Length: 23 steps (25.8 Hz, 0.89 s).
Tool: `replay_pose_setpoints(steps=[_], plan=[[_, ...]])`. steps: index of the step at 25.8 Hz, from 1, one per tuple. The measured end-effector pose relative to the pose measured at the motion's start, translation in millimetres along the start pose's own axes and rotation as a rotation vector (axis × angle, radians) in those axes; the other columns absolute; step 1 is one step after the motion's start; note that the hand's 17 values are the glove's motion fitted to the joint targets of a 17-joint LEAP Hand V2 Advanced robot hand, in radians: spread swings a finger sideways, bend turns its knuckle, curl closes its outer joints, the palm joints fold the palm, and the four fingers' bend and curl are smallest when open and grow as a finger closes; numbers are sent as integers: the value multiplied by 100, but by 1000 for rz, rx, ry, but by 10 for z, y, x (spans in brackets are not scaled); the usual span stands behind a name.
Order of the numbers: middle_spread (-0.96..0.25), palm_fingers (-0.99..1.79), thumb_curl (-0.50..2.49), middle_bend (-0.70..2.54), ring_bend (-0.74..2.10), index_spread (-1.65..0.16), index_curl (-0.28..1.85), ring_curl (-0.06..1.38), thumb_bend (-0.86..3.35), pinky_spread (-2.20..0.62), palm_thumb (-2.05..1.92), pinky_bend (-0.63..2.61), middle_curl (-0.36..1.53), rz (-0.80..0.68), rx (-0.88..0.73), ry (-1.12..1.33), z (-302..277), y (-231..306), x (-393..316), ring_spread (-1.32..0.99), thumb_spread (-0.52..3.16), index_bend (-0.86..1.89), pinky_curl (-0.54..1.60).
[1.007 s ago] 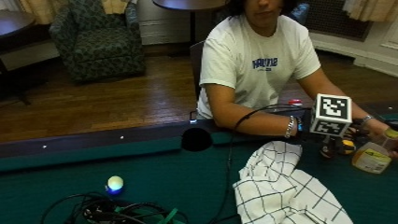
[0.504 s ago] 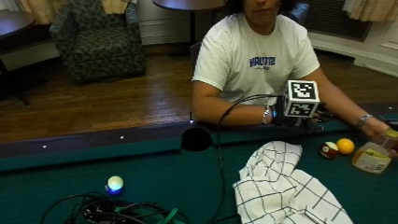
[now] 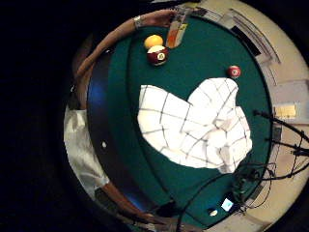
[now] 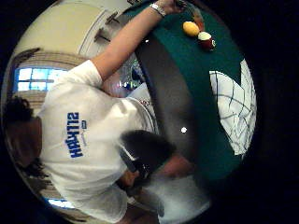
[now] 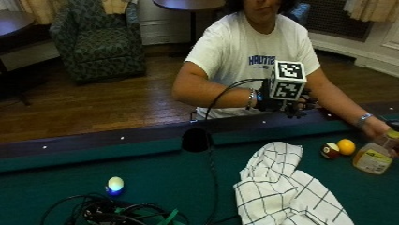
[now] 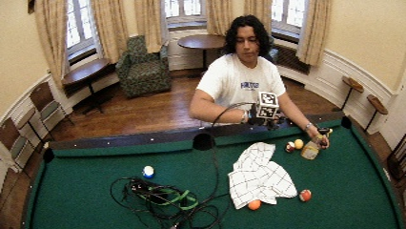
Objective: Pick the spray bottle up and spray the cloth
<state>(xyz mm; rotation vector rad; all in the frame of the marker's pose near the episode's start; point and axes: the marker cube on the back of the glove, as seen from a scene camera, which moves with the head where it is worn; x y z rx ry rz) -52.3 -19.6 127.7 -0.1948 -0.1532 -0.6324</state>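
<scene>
A green-felt pool table with a dark wooden rail carries the items. A white cloth with a thin dark check lies crumpled on the felt near the person's side rail. Beyond it toward the table's end, a maroon-striped ball and a yellow ball sit touching, just beside the clear spray bottle of amber liquid, which stands upright close to the rail. The bare left hand grips the bottle's top. A tangle of black cables and a white-and-blue ball lie well apart on the cloth's other side. The black-gloved right hand hovers above the rail, forearm level, holding nothing; whether its fingers are straight or curled cannot be told. Bare felt lies between cloth and bottle.
</scene>
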Motion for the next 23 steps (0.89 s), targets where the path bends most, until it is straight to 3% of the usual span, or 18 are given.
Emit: replay_pose_setpoints(steps=[23], plan=[[-12, 16, 33, 19, 24, -48, 26, 30, -3, 22, 26, 32, 33, 88, 56, 61, -725, 325, 89, -13, 97, 15, 36]])
